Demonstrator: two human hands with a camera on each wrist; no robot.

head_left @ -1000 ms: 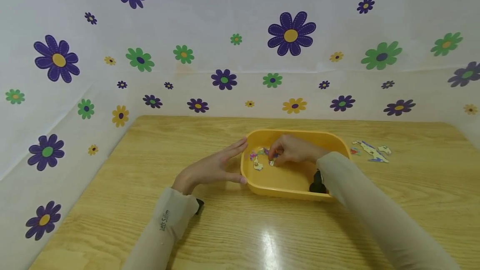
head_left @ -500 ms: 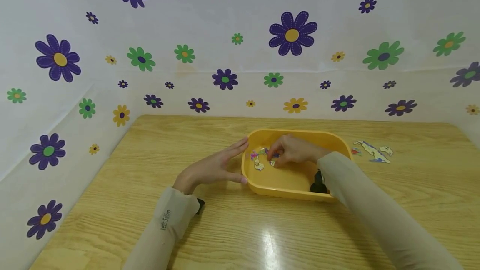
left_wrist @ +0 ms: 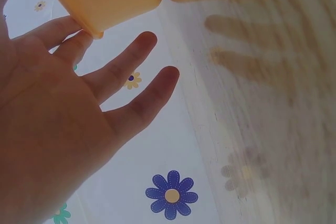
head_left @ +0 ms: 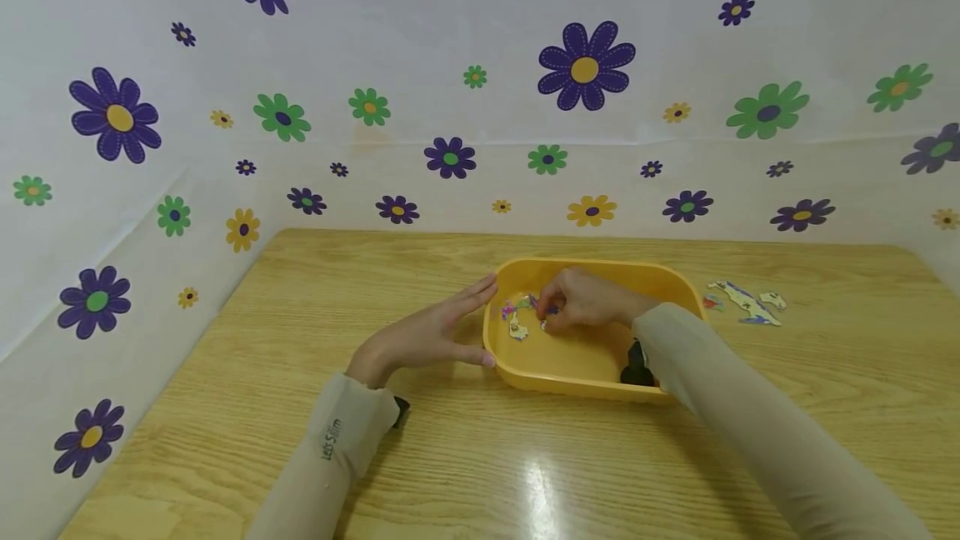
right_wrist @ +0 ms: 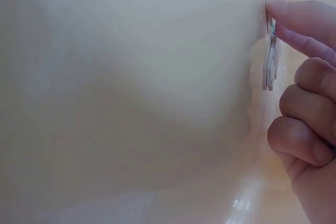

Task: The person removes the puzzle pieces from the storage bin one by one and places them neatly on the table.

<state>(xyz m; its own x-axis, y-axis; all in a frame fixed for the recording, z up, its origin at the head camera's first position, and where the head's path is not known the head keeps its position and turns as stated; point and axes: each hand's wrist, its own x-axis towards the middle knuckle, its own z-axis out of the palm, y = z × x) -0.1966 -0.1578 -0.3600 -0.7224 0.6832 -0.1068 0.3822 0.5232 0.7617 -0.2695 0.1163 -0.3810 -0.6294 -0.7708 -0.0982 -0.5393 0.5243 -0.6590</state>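
A yellow tub [head_left: 577, 365] stands on the table. My left hand [head_left: 423, 340] rests its spread fingertips and thumb against the tub's left wall; the left wrist view shows the fingers [left_wrist: 131, 106] mostly straight at the tub's edge [left_wrist: 97, 34]. Inside the tub, my right hand [head_left: 588, 298] has its thumb and index finger at a small flat piece [head_left: 543, 325], other fingers curled. In the right wrist view the right hand [right_wrist: 310, 87] touches thin flat pieces [right_wrist: 269, 66] seen edge-on. Left of it lie a cream piece [head_left: 517, 328] and pink and green pieces [head_left: 510, 309].
On the wooden table [head_left: 300, 298], right of the tub, lie several flat cream, blue and red pieces [head_left: 742, 302]. A dark wrist device [head_left: 636, 369] shows inside the tub near its front wall. Flower-printed sheeting [head_left: 450, 107] hangs behind and at the left.
The right thumb and index finger have shifted slightly over the small piece, which shows less than before. The left hand stays against the tub.
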